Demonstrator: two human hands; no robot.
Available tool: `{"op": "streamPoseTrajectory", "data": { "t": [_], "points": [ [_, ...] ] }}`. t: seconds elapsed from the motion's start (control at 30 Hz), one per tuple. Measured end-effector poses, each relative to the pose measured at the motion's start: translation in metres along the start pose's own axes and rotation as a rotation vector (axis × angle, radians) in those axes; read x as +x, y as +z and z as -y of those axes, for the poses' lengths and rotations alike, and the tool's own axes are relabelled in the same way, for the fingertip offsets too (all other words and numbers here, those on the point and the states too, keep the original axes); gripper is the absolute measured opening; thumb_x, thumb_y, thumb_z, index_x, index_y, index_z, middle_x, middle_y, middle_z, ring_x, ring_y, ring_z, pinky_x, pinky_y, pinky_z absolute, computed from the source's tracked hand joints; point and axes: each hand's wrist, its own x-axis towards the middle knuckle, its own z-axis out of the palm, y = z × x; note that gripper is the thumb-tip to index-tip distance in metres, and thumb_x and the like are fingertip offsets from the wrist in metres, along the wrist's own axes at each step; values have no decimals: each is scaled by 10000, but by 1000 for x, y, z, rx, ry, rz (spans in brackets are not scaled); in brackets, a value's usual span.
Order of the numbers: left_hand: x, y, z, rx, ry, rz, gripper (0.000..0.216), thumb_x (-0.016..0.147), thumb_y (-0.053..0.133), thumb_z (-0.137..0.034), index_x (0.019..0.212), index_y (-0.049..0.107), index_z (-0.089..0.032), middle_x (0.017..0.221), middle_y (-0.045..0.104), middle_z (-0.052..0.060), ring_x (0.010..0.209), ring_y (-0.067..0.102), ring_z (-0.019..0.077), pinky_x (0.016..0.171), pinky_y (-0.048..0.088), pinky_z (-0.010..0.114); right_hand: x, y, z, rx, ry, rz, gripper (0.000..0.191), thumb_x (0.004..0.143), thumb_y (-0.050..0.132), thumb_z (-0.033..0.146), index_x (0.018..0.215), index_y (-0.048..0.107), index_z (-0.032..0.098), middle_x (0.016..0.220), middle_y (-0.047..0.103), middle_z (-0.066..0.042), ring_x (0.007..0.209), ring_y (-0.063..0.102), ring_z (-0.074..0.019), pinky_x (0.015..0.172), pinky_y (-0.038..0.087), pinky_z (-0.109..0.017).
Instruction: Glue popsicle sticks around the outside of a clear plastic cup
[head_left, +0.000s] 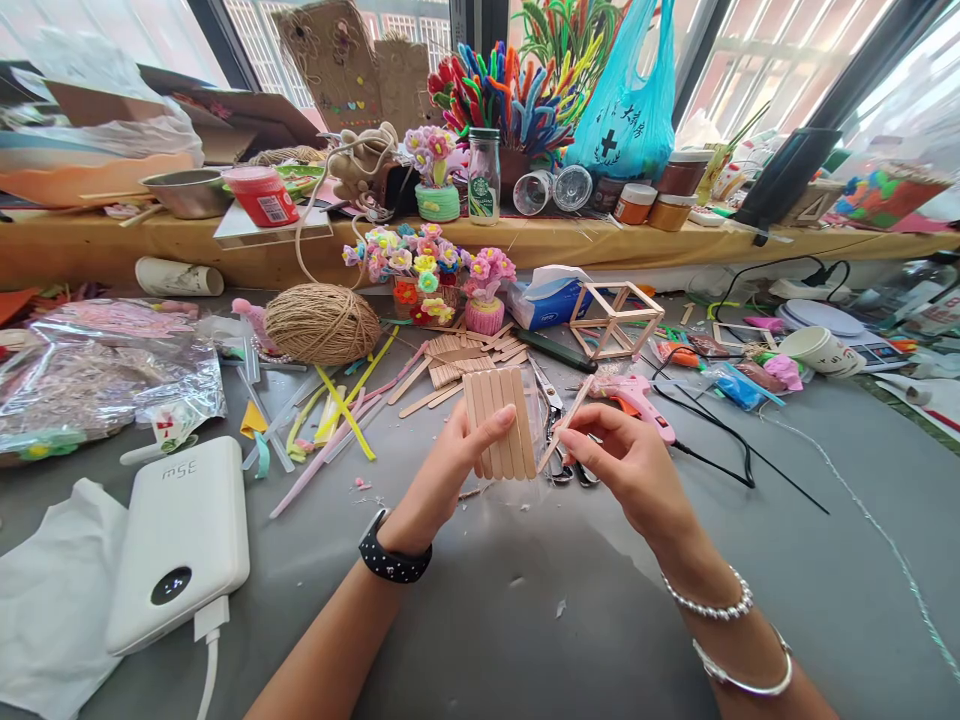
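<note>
My left hand (450,465) grips a flat panel of joined wooden craft sticks (499,420), held upright above the grey table, thumb across its front. My right hand (622,460) pinches a single wooden stick (564,425) whose lower end touches the panel's right edge. More loose sticks (450,362) lie in a pile just beyond. Scissors (556,440) lie under the hands. A pink glue gun (637,398) rests to the right of my right hand.
A white power bank (180,540) with cable lies front left beside white tissue. A twine ball (321,323), small flower pots (427,275), a tissue box, a wooden stick cube (615,318) and plastic bags crowd the back. A cluttered shelf runs behind.
</note>
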Motion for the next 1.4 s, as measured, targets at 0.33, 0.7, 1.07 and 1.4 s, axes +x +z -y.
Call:
{"op": "streamPoseTrajectory", "data": {
  "t": [0.33,0.7,1.07,1.4],
  "points": [
    [-3,3,-3,-4,37,18,480,736,569,-469,1117,481,-191,969,585,67,878,541,228,709,433,316,0,-1,-1,-16,41,-23,217,689,670,371,750,630,167,705,603,-11,580,528,-94,526,459,-210],
    [-3,4,-4,-28,48,-13,467,721,597,-449,1083,476,-180,892,581,57,868,547,227,726,433,320,0,-1,-2,-30,46,-37,246,666,683,377,756,649,151,714,632,-39,602,558,-115,476,473,-206],
    [-4,6,-4,-72,37,-33,481,702,627,-441,1086,488,-185,950,606,65,941,549,243,752,425,318,-2,2,1,-81,39,-57,231,669,672,385,742,652,166,694,647,-27,576,561,-107,465,463,-198],
    [-5,7,-4,-54,41,-14,501,717,608,-448,1118,470,-181,988,602,78,914,555,242,739,429,327,-5,7,5,-129,24,-87,221,697,647,369,754,642,156,714,646,-40,558,570,-112,473,480,-212]
  ]
}}
